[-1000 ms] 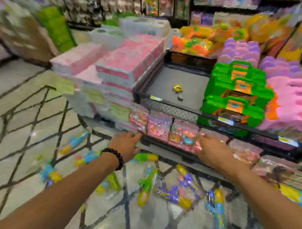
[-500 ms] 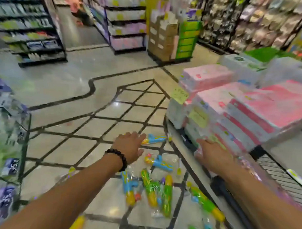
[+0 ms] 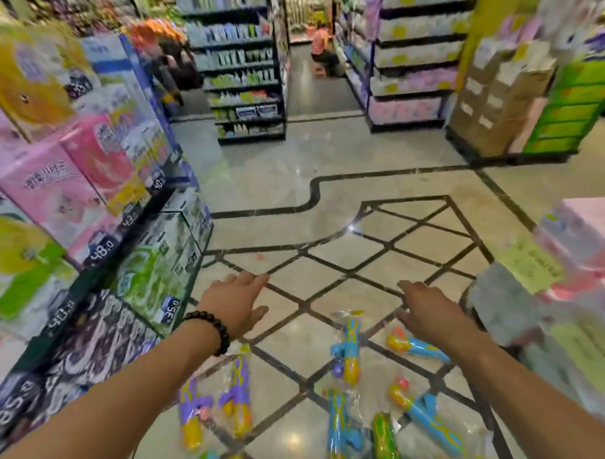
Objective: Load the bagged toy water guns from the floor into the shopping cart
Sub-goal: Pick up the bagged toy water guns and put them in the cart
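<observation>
Several bagged toy water guns lie scattered on the tiled floor below my arms: a purple and yellow pair [image 3: 235,403] at lower left, a blue and yellow one [image 3: 346,351] in the middle, another blue one [image 3: 415,346] under my right wrist, more blue and green ones [image 3: 424,419] at the bottom. My left hand [image 3: 237,302], with a dark bead bracelet on the wrist, is held out over the floor, fingers apart, holding nothing. My right hand [image 3: 425,311] is likewise stretched forward and empty. No shopping cart is in view.
Shelves of boxed goods with price tags [image 3: 101,249] line the left side. Stacked pink and white packs [image 3: 574,273] stand at the right. Store shelving [image 3: 245,66] and stacked cartons [image 3: 497,98] lie ahead across the tiled floor [image 3: 331,161]. A person [image 3: 321,48] crouches in the far aisle.
The view has swung left from the toy shelf to the open aisle. Both hands stay outstretched and empty; the water guns now lie lower in the frame.
</observation>
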Tool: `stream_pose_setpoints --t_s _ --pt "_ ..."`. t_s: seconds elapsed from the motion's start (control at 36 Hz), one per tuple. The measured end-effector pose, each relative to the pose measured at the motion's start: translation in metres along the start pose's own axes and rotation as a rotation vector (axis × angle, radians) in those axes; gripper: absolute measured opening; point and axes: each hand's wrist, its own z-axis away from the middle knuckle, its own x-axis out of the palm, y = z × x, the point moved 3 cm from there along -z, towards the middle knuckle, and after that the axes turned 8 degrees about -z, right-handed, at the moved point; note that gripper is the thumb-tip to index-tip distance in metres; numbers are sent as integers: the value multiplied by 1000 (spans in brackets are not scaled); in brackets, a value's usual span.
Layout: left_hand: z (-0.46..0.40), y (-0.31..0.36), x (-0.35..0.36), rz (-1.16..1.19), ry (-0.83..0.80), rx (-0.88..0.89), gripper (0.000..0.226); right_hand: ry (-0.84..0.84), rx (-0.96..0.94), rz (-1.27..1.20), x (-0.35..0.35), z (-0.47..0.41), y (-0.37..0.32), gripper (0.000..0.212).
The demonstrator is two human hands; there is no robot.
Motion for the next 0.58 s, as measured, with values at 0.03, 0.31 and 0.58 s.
stream_pose_setpoints --t_s 0.03,0.31,0.58 --pt "-8 -8 1 1 -8 -10 67 -1 -8 5 -2 -17 -6 56" --pt "-160 -104 35 37 -14 0 66 -9 -19 48 -3 -203 -54 62" --pt "-382 -183 24 41 -14 225 67 27 212 -33 -25 -343 -56 68"
